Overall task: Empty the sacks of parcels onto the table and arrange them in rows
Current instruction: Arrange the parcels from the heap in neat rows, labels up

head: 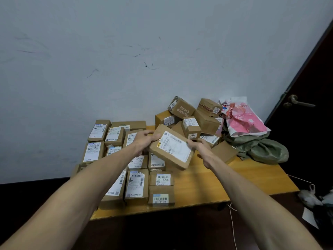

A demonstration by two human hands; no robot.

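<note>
Both hands hold a flat brown cardboard parcel (171,147) with a white label above the wooden table (203,186). My left hand (144,141) grips its left end and my right hand (200,148) grips its right end. Under and left of it, several labelled parcels (137,184) lie flat in rows on the left half of the table. A loose heap of parcels (192,118) is piled at the back right against the wall. An empty green sack (261,147) lies crumpled at the table's right end, with a pink and white plastic bag (243,120) on top of it.
The pale wall stands directly behind the table. A dark door with a lever handle (297,102) is at the right. White bags and a paper (311,197) lie on the dark floor at the right, near a thin white cord (233,222). Bare tabletop shows at front right.
</note>
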